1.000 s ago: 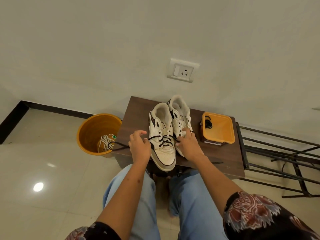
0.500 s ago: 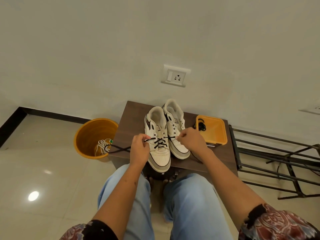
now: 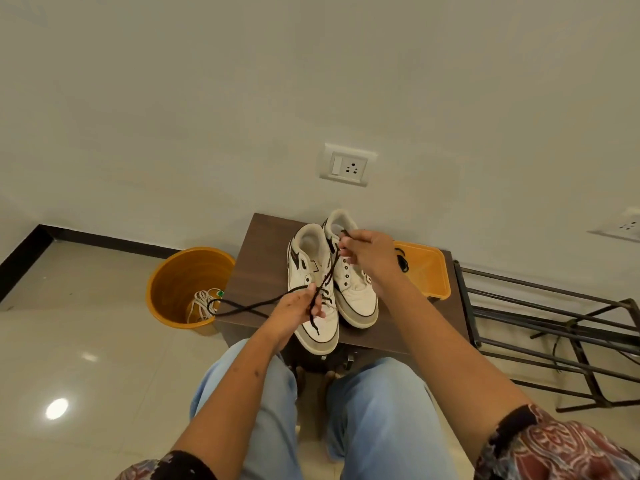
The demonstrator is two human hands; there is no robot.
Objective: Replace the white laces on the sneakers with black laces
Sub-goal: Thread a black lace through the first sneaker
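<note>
The left hand (image 3: 300, 310) is pinching one run of the black lace (image 3: 328, 271) at frame center, over the left sneaker (image 3: 313, 285). The right hand (image 3: 372, 258) is gripping the lace's other end, raised above the right sneaker (image 3: 356, 289). Both sneakers are sitting side by side on the brown table (image 3: 263, 258). White laces (image 3: 202, 303) are lying in the orange bin (image 3: 187, 282) at center left; an orange tray (image 3: 429, 271) is sitting to the right.

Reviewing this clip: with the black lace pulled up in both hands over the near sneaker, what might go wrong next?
1. The right hand pulls one end of the black lace high; the two ends may finish uneven.
2. The long end trails left off the table toward the orange bucket and may snag.
3. The pull may drag the near sneaker against the other.
</note>
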